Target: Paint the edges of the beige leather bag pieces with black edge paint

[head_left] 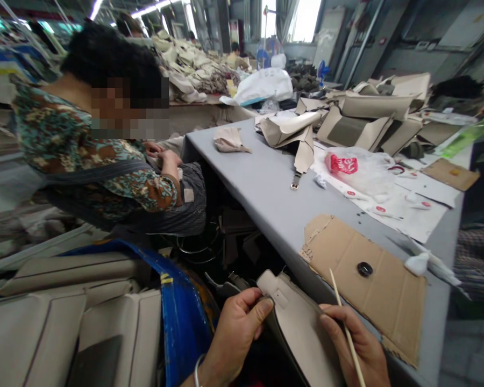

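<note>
Between my hands, below the table's near edge, is a beige leather bag piece (296, 322) with a dark edge and a small tab near its top. My left hand (236, 330) is closed, pinching the piece's left edge between thumb and fingers. On the other side, my right hand (357, 344) grips the right edge, and a thin pale wooden stick (344, 314) rests in the same hand, pointing up. Part of the piece's lower end is cut off by the frame.
Cardboard (371, 290) with a small round black container (364, 269) lies on the grey table (242, 156). Further back are beige bag parts (355, 118) and a clear plastic bag (363, 169). A blue-lined bin (181, 317) stands left, near a seated person (92, 140).
</note>
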Available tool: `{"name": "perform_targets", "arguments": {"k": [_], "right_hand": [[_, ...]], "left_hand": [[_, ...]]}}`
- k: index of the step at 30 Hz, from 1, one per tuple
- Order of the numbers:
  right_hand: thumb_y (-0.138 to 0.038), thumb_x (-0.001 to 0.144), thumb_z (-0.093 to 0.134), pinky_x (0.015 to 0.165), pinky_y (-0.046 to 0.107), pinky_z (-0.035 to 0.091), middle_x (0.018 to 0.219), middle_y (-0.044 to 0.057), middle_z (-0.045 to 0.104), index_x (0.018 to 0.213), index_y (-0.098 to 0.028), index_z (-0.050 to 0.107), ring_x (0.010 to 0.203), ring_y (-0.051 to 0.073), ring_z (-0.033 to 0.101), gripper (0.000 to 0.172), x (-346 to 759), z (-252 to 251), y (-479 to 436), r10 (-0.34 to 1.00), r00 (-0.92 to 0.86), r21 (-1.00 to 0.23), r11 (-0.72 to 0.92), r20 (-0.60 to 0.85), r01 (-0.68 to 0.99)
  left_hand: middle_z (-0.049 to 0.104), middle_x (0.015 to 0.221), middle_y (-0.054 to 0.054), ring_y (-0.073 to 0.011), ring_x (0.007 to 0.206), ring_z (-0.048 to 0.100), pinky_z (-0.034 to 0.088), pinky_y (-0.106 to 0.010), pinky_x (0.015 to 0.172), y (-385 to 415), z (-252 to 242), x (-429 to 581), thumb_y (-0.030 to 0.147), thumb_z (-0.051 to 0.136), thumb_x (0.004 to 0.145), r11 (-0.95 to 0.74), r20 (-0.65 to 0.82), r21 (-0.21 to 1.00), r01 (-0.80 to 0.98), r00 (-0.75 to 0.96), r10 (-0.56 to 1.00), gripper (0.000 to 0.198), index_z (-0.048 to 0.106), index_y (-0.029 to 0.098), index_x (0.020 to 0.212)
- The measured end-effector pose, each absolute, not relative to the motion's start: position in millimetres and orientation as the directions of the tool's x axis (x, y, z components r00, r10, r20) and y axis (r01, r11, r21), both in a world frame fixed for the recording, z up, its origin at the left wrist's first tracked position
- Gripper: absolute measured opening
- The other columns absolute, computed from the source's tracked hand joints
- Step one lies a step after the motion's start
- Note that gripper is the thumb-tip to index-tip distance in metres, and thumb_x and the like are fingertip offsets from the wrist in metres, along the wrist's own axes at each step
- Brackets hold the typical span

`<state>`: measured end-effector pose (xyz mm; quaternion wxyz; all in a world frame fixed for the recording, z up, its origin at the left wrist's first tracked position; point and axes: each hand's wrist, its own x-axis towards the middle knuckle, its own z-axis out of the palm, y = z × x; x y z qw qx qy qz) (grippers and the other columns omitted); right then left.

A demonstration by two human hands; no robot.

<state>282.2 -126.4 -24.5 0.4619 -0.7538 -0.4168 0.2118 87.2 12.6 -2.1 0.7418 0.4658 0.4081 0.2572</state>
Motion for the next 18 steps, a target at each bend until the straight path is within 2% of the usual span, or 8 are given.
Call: {"name": "perform_targets", "arguments": {"k": [4,7,11,15,18], "right_hand": [[-0.046,0.094,0.066,0.072,0.015,0.055,0.09,-0.001,0.074,0.099,-0.026,0.07,0.083,0.017,0.071,0.021,281.6,-24.5,-127.2,0.821,0.567,-0.874,-0.221,0.073,0.432],[-0.045,0.095,0.065,0.072,0.016,0.056,0.097,0.0,0.075,0.1,-0.026,0.07,0.089,0.018,0.072,0.021,280.5,-27.4,-128.1,0.827,0.56,-0.887,-0.219,0.053,0.407],[-0.042,0.098,0.062,0.077,0.016,0.057,0.101,-0.001,0.076,0.107,-0.029,0.071,0.094,0.018,0.072,0.018,279.1,-31.8,-128.6,0.827,0.56,-0.907,-0.203,0.042,0.369],[-0.039,0.105,0.049,0.092,0.02,0.056,0.114,-0.001,0.076,0.127,-0.035,0.066,0.102,0.016,0.073,0.028,287.9,-26.8,-128.9,0.763,0.607,-0.904,-0.074,0.22,0.421],[-0.046,0.107,0.043,0.086,0.024,0.058,0.109,0.001,0.075,0.135,-0.036,0.063,0.093,0.017,0.072,0.036,310.1,-17.4,-130.4,0.676,0.656,-0.873,-0.039,0.336,0.487]], "left_hand": [[0.069,0.078,-0.002,-0.0075,0.057,0.043,0.028,-0.017,0.045,11.2,0.0,92.8,0.043,0.076,0.088,0.494,-0.404,0.868,-0.055,0.5,0.766,0.032,0.078,0.016,0.105],[0.07,0.076,-0.002,-0.009,0.06,0.052,0.041,-0.017,0.053,9.0,-2.4,95.4,0.042,0.077,0.087,0.511,-0.422,0.856,-0.078,0.466,0.778,0.029,0.079,0.017,0.103],[0.073,0.081,-0.004,-0.0169,0.074,0.064,0.053,-0.025,0.068,8.5,-9.8,96.6,0.044,0.076,0.087,0.513,-0.431,0.856,-0.066,0.457,0.778,0.033,0.078,0.016,0.105],[0.077,0.087,-0.005,-0.0203,0.076,0.068,0.056,-0.026,0.066,19.6,-14.9,92.1,0.045,0.083,0.079,0.559,-0.5,0.828,-0.048,0.387,0.774,0.041,0.075,0.016,0.108],[0.077,0.078,-0.003,-0.022,0.063,0.068,0.058,-0.03,0.057,45.1,-22.1,84.0,0.04,0.094,0.062,0.654,-0.62,0.754,-0.061,0.262,0.74,0.049,0.075,0.018,0.102]]}}
